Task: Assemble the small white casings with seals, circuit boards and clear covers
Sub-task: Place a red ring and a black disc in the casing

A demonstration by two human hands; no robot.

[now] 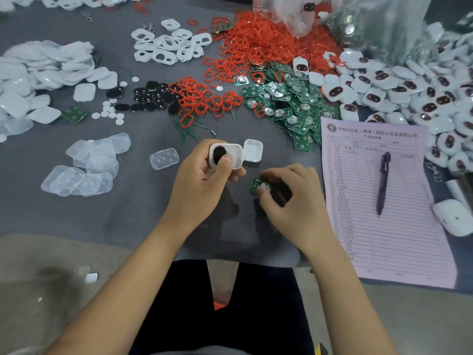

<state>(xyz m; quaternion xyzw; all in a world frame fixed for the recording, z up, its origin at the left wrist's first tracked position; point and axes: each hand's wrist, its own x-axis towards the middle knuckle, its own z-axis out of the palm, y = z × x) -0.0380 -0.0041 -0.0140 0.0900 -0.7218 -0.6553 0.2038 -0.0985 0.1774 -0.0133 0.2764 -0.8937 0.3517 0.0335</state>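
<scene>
White casing (226, 155) sits in the left hand (204, 180), held above the grey table (143, 206) near centre; fingers curl under it, thumb presses on its top face beside the dark oval window. Second white shell (253, 150) lies just beside it on the right, touching or nearly so (can't tell which).

Left to right across the table: heap of white solid covers (38, 80) at far left; below it clear covers (84, 167) in a loose pile, one clear cover (164, 158) lying alone nearer the hands. Up top, white frames with cut-outs (166, 44); under them black oval pieces (151, 97) and small white discs (110, 111). Red seals (256, 44) in a big heap at top centre, a smaller spill trailing down-left. Green circuit boards (289, 103) piled right of centre.

Right hand (289, 198) rests low on the table, fingers curled, pinching one green board (259, 185) (dark part under the palm, unclear what). Pink printed form (384, 206) to the right with a dark pen (383, 183) lying on it. Finished white units with dark ovals (409, 90) heaped at far right; plastic bags (358, 19) above them.
</scene>
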